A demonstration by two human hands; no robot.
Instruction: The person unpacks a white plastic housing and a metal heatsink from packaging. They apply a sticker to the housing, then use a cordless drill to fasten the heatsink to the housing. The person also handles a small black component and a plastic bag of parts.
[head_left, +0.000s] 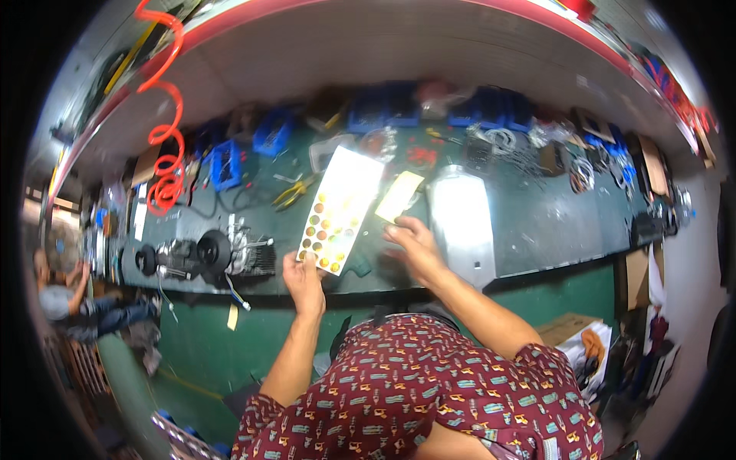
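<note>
My left hand [305, 285] is closed on the lower left corner of a white sticker sheet [349, 180], tilted over the bench. Rows of round gold and brownish stickers [325, 225] cover its lower part; the upper part is blank and bright with glare. To the right of the sheet, my right hand [416, 249] has its fingers bent together in a pinch, slightly blurred. Its fingertips meet the near end of a pale yellow slip [399, 196]. Whether they grip that slip or something small is hidden. A shiny metal panel [461, 218] lies just right of this hand.
Two black motor-like assemblies [238, 254] with wires stand at the bench's left front. Yellow-handled pliers [291, 193] lie behind them. Blue bins [225, 165], cables [502, 140] and small parts line the back. A red coiled hose [165, 138] hangs at left. Another person [69, 299] sits far left.
</note>
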